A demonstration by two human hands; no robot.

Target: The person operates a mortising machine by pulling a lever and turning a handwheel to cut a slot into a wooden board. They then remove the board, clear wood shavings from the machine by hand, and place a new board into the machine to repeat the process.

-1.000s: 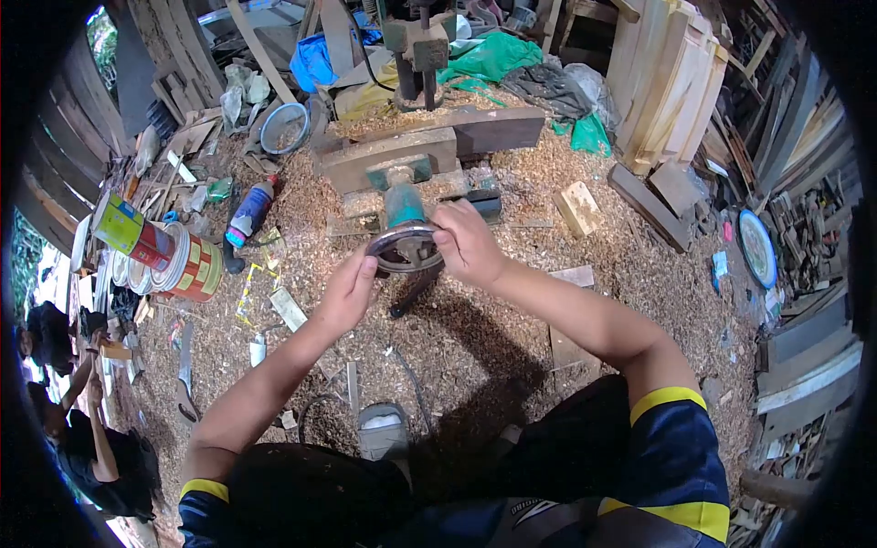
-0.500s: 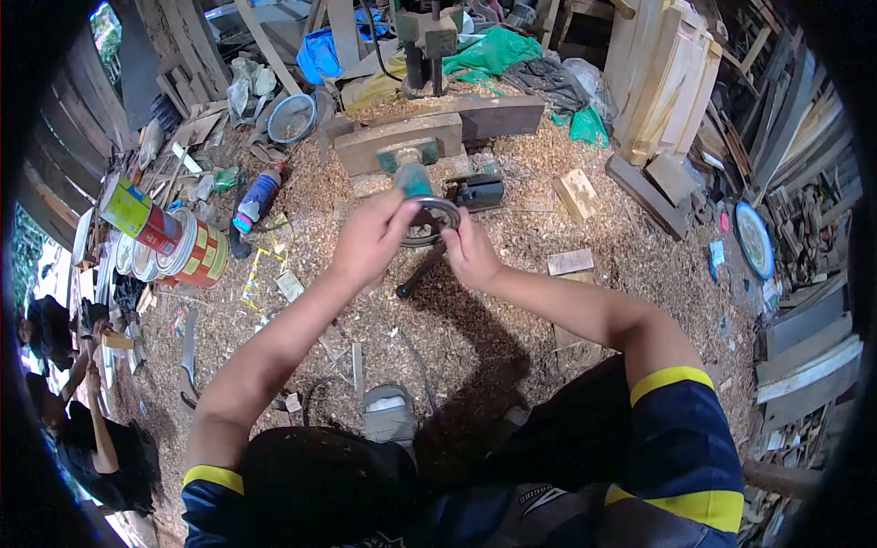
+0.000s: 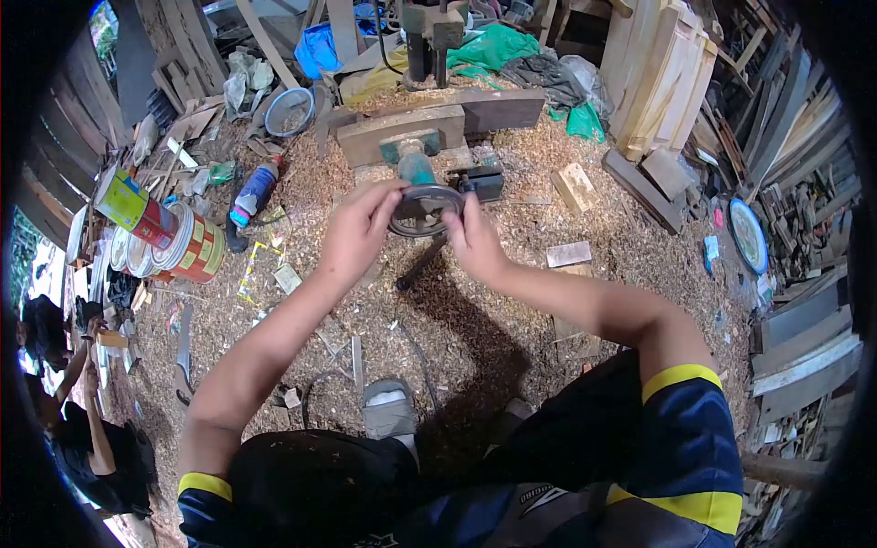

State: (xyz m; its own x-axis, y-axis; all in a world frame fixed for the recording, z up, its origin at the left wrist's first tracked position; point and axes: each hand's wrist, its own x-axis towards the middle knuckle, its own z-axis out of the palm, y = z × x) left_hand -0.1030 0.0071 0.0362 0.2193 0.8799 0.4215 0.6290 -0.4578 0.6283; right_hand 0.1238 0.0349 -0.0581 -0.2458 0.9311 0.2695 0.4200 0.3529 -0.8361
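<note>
A dark metal handwheel (image 3: 422,235) faces me on the end of a green machine shaft (image 3: 416,168). My left hand (image 3: 356,226) grips the wheel's left rim, fingers curled over the top edge. On the right side of the rim, my right hand (image 3: 477,242) is closed with its thumb across the front. Beyond the shaft, a thick wooden block (image 3: 402,133) stands against a green metal plate, beside a longer dark beam (image 3: 507,110). Below the wheel, a black-ended bar (image 3: 420,268) slants down.
Wood shavings cover the ground. Paint buckets (image 3: 196,251), a blue spray can (image 3: 256,194) and a large knife (image 3: 184,352) lie left. A wood block (image 3: 575,188) and a dark plank (image 3: 643,192) are right. Another person (image 3: 96,452) works at far left.
My left hand has slid outward and down along the rim from the wheel's upper left. My right hand has shifted slightly, staying on the right rim.
</note>
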